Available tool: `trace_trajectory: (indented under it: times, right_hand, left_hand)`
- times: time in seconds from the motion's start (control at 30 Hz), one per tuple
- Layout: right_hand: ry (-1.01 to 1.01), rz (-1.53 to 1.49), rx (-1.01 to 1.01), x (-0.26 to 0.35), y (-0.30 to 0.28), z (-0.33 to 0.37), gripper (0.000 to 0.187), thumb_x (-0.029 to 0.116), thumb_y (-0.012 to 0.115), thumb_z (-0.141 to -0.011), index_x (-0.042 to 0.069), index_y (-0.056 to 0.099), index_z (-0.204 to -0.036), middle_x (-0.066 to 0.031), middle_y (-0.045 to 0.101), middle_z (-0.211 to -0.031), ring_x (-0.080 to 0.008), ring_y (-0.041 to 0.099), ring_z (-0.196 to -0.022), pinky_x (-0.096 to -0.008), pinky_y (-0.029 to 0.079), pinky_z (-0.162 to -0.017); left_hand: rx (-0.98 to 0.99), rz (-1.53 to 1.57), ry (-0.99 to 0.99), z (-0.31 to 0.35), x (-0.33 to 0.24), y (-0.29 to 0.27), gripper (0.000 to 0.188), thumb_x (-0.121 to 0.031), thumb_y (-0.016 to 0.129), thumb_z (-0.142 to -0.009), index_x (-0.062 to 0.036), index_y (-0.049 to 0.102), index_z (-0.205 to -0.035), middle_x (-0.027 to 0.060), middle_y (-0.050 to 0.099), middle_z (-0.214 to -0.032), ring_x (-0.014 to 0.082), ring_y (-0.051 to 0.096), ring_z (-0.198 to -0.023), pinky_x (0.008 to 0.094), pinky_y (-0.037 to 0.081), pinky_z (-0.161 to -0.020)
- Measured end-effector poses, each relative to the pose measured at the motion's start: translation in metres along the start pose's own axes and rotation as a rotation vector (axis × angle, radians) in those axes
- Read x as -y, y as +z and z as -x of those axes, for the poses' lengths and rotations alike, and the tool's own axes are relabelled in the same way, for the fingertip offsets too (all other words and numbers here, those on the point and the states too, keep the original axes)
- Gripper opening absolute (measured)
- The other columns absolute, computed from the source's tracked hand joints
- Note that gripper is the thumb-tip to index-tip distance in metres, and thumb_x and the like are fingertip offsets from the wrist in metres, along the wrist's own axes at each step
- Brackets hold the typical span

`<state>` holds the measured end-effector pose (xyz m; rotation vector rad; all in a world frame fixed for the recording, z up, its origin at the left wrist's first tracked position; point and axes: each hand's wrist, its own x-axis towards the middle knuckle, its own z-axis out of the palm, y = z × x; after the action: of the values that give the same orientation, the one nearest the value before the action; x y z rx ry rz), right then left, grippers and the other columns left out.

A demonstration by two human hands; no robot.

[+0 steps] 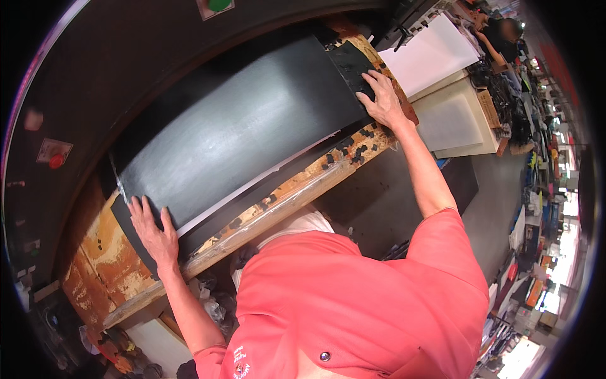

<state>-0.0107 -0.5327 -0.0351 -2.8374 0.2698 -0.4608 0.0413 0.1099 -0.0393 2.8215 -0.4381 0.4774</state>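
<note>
A large glossy black sheet (233,120) lies across a worn wooden bench, with a thin pale strip (252,182) showing along its near edge. My left hand (154,234) rests at its near left corner, fingers spread and pointing away from me. At the far right end, my right hand (383,101) lies with fingers apart on a smaller black piece (351,62) beside the large sheet. Another dark layer shows under the sheet's left and near edges. Neither hand grips anything.
Small black scraps (356,151) litter the wooden bench edge (214,252). A dark machine body with a red button (56,161) and a green button (219,5) arches over the far side. White sheets (432,54) are stacked at right. Another person (502,41) is farther off.
</note>
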Motion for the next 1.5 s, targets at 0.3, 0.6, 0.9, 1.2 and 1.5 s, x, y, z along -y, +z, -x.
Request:
trace_trajectory:
  times: [0.3,0.6,0.9,1.2,1.5]
  right_hand:
    - [0.117,-0.056,-0.048,-0.029,0.005,-0.016,0.051,0.035,0.071,-0.1,0.001,0.066,-0.138,-0.0194,0.065,-0.143,-0.0366,0.057,-0.138,-0.0445,0.043,-0.119]
    - [-0.102,-0.202,-0.26,0.003,0.029,-0.085,0.049,0.033,0.07,-0.099,0.0,0.066,-0.136,-0.0219,0.063,-0.141,-0.039,0.057,-0.135,-0.0445,0.046,-0.115]
    - [-0.143,-0.288,-0.165,0.015,0.086,-0.129,0.048,0.028,0.074,-0.097,0.005,0.067,-0.139,-0.017,0.063,-0.146,-0.0368,0.054,-0.142,-0.043,0.044,-0.119]
    - [0.035,-0.389,0.372,0.092,0.035,-0.095,0.02,0.017,0.07,-0.096,0.005,0.071,-0.113,-0.009,0.075,-0.108,-0.0294,0.071,-0.098,-0.0353,0.056,-0.082]
    - [-0.036,-0.069,0.255,0.116,0.065,-0.036,0.02,0.017,0.07,-0.097,0.002,0.071,-0.111,-0.0111,0.076,-0.106,-0.0262,0.07,-0.096,-0.0353,0.055,-0.085]
  left_hand:
    - [-0.018,0.025,-0.031,0.002,0.001,-0.001,0.058,-0.02,0.068,-0.105,-0.0062,0.051,-0.158,0.0183,0.039,-0.17,0.039,0.031,-0.16,0.0501,0.028,-0.129]
    - [-0.017,0.02,-0.035,0.001,0.0,-0.001,0.057,-0.018,0.068,-0.104,-0.0058,0.052,-0.157,0.0178,0.04,-0.17,0.0393,0.033,-0.159,0.0499,0.029,-0.128]
    - [-0.008,0.044,-0.024,-0.001,-0.004,-0.004,0.058,-0.016,0.069,-0.103,-0.0052,0.051,-0.157,0.0202,0.04,-0.169,0.0414,0.033,-0.158,0.0513,0.029,-0.128]
    - [-0.02,0.045,-0.023,-0.003,-0.007,-0.005,0.059,-0.014,0.071,-0.101,-0.0041,0.052,-0.156,0.0222,0.042,-0.167,0.0429,0.035,-0.157,0.0524,0.031,-0.127]
    - [-0.049,0.072,-0.037,-0.004,-0.013,-0.007,0.058,-0.016,0.073,-0.098,-0.003,0.056,-0.152,0.0224,0.044,-0.166,0.0431,0.037,-0.156,0.0512,0.032,-0.127]
